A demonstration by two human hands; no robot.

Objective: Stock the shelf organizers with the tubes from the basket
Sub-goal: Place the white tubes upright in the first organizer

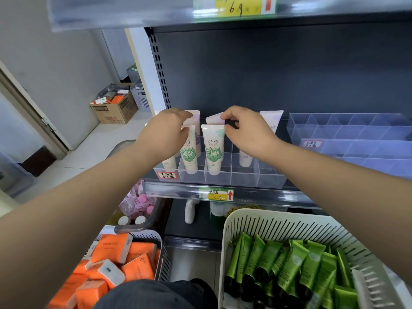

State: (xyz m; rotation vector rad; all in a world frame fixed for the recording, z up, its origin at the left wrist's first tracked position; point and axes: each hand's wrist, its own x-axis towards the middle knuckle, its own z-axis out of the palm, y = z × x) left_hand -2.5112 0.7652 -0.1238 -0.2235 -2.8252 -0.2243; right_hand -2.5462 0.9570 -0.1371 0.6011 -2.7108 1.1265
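Nearest, the white basket point(229, 221) holds green tubes point(289, 259) — upward of a dozen, heaped — none in hand. Beyond, both hands tidy the clear organizer point(245, 175) on the shelf point(267, 195), where six white tubes point(213, 150) stand cap-down: the left hand point(165, 128) curls over the tops of the leftmost, and the right hand point(247, 128) pinches the crimped end of a tilted tube point(214, 118) in the back row. Next, I judge, that tube needs seating upright before green ones go to the second, bluish organizer point(356, 139) farther right.
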